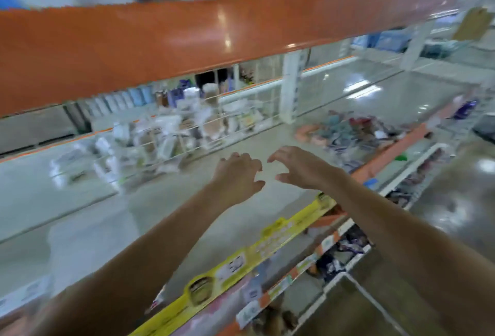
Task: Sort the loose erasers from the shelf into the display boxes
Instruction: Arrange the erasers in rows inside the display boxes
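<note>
The view is blurred. Both my arms reach over a pale shelf point(166, 196). My left hand point(238, 175) and my right hand point(300, 167) hover side by side above the shelf's middle, fingers loosely spread and holding nothing. A heap of small colourful packets, likely the loose erasers point(356, 132), lies on the shelf to the right of my right hand. Clear display boxes point(150, 137) with pale packets inside stand behind and to the left of my hands. Neither hand touches the heap or the boxes.
An orange shelf edge point(187, 41) runs across the top, just overhead. A yellow price strip point(249, 255) lines the front edge of my shelf. Lower shelves with dark goods point(345, 250) sit below right, beside the shiny floor point(455, 215).
</note>
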